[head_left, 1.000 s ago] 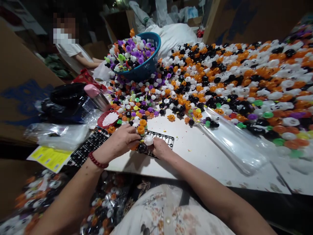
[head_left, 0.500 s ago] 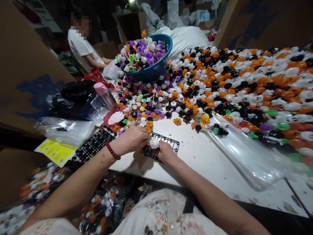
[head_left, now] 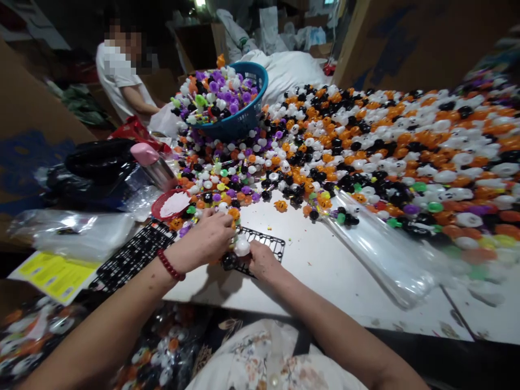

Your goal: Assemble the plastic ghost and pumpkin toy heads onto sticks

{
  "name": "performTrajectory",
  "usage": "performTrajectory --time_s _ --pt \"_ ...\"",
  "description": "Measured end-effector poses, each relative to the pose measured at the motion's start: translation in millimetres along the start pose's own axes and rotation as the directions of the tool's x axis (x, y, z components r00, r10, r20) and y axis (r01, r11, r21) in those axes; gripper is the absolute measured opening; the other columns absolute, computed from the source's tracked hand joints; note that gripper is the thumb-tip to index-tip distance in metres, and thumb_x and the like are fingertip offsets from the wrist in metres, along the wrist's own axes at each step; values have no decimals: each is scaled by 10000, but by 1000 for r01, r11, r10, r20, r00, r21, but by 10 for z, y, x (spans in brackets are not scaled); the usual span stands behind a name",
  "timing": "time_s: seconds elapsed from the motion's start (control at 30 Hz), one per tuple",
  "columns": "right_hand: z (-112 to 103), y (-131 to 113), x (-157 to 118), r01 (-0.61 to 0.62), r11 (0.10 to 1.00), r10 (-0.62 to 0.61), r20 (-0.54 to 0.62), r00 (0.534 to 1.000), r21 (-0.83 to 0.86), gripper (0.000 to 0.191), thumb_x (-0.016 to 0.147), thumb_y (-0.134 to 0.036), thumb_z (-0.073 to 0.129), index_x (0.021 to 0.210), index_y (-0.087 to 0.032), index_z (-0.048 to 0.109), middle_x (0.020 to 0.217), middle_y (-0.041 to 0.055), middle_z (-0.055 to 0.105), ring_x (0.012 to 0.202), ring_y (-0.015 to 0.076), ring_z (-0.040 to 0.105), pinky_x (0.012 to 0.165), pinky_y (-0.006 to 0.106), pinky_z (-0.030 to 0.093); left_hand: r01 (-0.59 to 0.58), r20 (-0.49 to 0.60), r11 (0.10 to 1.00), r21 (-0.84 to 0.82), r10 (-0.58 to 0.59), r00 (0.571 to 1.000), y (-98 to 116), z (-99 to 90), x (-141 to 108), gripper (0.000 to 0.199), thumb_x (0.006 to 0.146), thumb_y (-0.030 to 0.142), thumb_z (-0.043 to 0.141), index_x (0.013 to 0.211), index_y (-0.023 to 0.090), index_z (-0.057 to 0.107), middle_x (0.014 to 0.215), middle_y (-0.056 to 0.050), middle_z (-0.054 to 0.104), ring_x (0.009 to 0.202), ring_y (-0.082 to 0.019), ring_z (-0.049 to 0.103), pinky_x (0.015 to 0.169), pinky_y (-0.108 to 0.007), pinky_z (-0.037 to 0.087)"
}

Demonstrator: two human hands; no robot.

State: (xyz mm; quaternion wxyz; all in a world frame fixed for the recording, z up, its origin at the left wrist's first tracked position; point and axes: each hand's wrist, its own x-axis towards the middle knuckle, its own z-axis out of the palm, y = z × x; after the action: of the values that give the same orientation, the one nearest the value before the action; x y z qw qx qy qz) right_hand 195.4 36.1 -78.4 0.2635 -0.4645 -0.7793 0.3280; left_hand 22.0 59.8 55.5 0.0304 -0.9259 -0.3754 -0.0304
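Above a black plastic grid rack (head_left: 273,241) on the white table, my right hand (head_left: 264,261) is closed, with thumb and fingers pinched at a shiny white plastic figure (head_left: 242,246). A round black figure (head_left: 229,261) hangs just below it, near the rack's left end. My left hand (head_left: 211,239), with a red bead bracelet at the wrist, reaches in from the left with fingers bent together. Its fingertips are beside the white figure and an orange piece (head_left: 234,213). What lies inside those fingers is hidden.
Small Halloween figures (head_left: 365,141) heap across the back and right. Behind stands a heaped blue basket (head_left: 260,100). Around me are a red dish (head_left: 156,208), more black racks (head_left: 130,254), a pink-lidded flask (head_left: 162,170) and clear bags (head_left: 377,254). A co-worker (head_left: 122,81) sits far left.
The whole view has shifted, so the table's things appear further left. Both hands stay together over the rack, and my left fingers have moved slightly around the pieces.
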Motion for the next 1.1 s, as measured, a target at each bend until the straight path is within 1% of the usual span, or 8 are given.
performTrajectory --time_s 0.27,0.4,0.5,0.6,0.67,0.83,0.93,1.1 --pt "12 10 49 11 1000 -12 -8 1000 -28 76 836 -185 588 859 -190 661 856 37 634 749 173 571 667 239 421 -66 -238 998 23 70 969 -117 -21 41 209 914 234 497 765 238 645 749 -34 594 708 -204 522 698 -388 320" --pt "-6 -28 83 -5 1000 6 27 1000 -29 72 840 -209 605 858 -179 667 842 22 601 721 158 544 658 241 423 -60 -385 995 -77 26 922 334 -268 -57 204 920 236 518 1079 264 643 907 -54 641 818 -218 555 736 -372 405" --pt "-134 -66 40 42 999 -42 91 995 2 61 818 -218 651 862 -178 664 854 16 590 778 166 560 688 246 450 -158 -243 919 -361 71 967 813 -258 -137 305 930 177 495 1203 258 606 1053 -71 639 951 -195 582 791 -296 491" --pt "-471 1 -53 58 997 -59 -26 998 -41 232 878 -214 608 1107 -186 638 1035 59 627 951 186 591 828 278 479 -107 -18 811 -575 119 993 1119 42 -207 288 950 173 469 1157 290 631 1078 -43 649 958 -149 617 807 -219 529" --pt "-811 133 -117 -93 985 70 -150 986 -148 350 946 -262 545 1287 -185 549 1123 97 644 1014 203 607 891 310 476 -45 39 788 -614 87 995 1184 348 -255 292 962 196 463 1186 299 619 1138 -39 645 989 -136 634 846 -202 539" --pt "-1606 580 -252 -562 713 428 -375 822 -418 425 1024 -421 407 1367 -179 475 990 121 709 903 244 671 785 331 481 4 -211 923 -384 -92 973 1122 1094 -290 410 954 296 503 1360 239 509 1401 -107 537 1284 -244 528 1067 -374 478" --pt "-1712 745 -346 -608 607 452 -407 794 -512 380 1034 -436 361 1162 -182 613 959 120 710 901 243 677 771 315 466 94 -293 970 -223 -158 943 1106 1367 -221 511 953 360 499 1423 171 428 1467 -166 477 1353 -308 462 1069 -465 468" --pt "-1462 818 -561 -569 629 381 -428 819 -529 325 1016 -443 416 1019 -207 639 984 93 678 863 215 658 728 290 443 174 -292 979 -109 -199 935 1123 1468 -200 559 957 424 471 1433 138 401 1468 -178 482 1369 -337 441 1064 -510 457"
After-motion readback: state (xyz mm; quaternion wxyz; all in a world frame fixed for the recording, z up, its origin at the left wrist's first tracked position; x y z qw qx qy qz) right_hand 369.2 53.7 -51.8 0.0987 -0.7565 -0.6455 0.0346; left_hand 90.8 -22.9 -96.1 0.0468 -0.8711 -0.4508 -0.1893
